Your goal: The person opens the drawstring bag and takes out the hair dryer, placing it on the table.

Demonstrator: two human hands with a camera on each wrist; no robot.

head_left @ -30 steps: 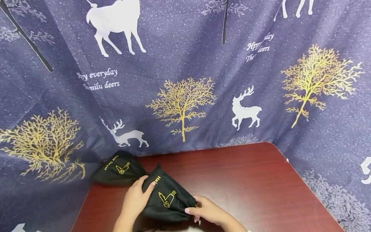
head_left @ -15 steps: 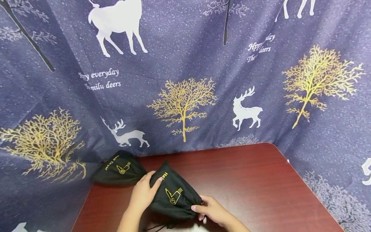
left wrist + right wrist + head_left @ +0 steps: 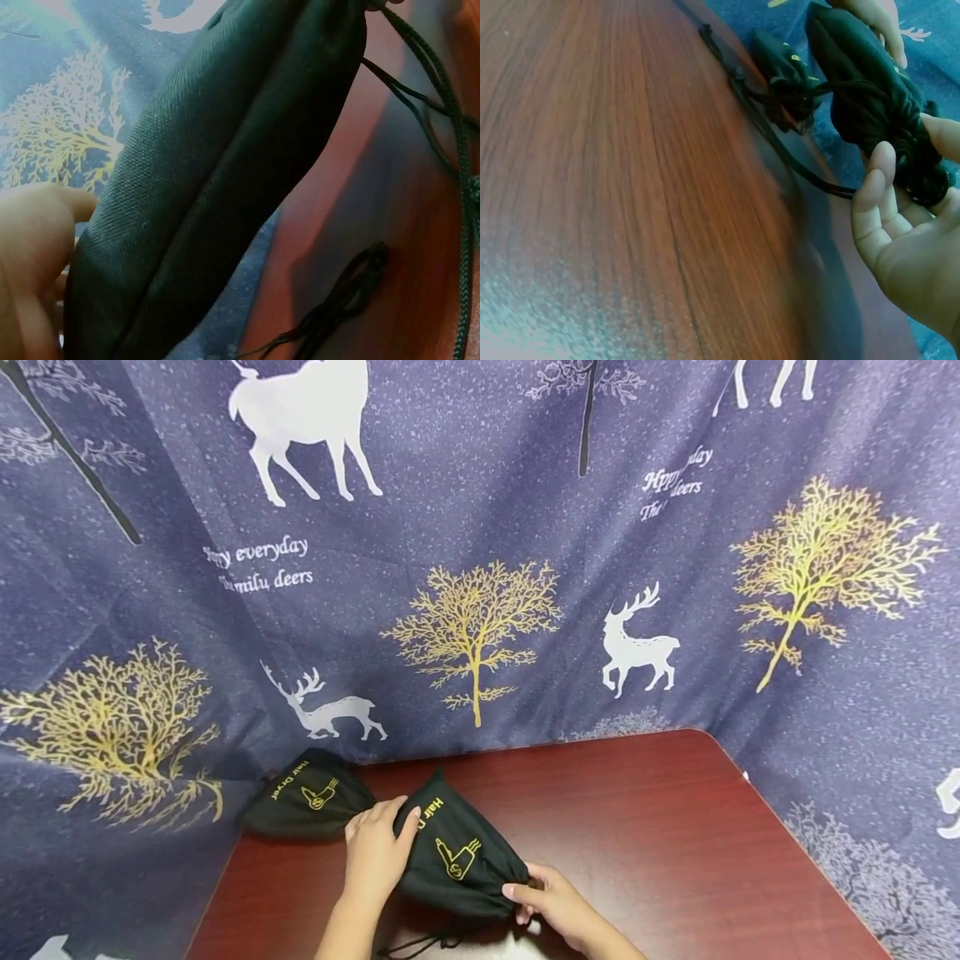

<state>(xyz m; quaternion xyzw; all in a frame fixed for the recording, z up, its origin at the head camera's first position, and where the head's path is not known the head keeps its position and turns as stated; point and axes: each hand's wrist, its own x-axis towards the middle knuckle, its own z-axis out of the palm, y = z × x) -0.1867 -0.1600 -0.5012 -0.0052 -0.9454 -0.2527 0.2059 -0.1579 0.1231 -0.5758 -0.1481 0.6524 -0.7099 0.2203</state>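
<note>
A black drawstring bag (image 3: pixel 468 893), printed with yellow "Hair" lettering and a hair dryer picture, is held tilted above the table's near side. Its contents are hidden. My left hand (image 3: pixel 375 852) grips the bag's closed end, with the thumb on the printed face. In the left wrist view, the left fingers (image 3: pixel 37 232) meet the bag's edge. At the gathered mouth, my right hand (image 3: pixel 558 906) pinches the cloth between thumb and fingers; the right wrist view shows the bunched folds (image 3: pixel 900 142) there. Black cords (image 3: pixel 780 154) dangle from the mouth.
A second black bag (image 3: pixel 296 806), marked "Hair Dryer", lies at the table's back left corner, just beyond my left hand. The reddish-brown wooden table (image 3: pixel 637 827) extends to the right. Behind it hangs a blue cloth (image 3: pixel 495 510) with deer and trees.
Both hands have shifted slightly right with the bag, and its far corner has risen a little. More of the lettering and the hanging cord now shows. The second bag stays put.
</note>
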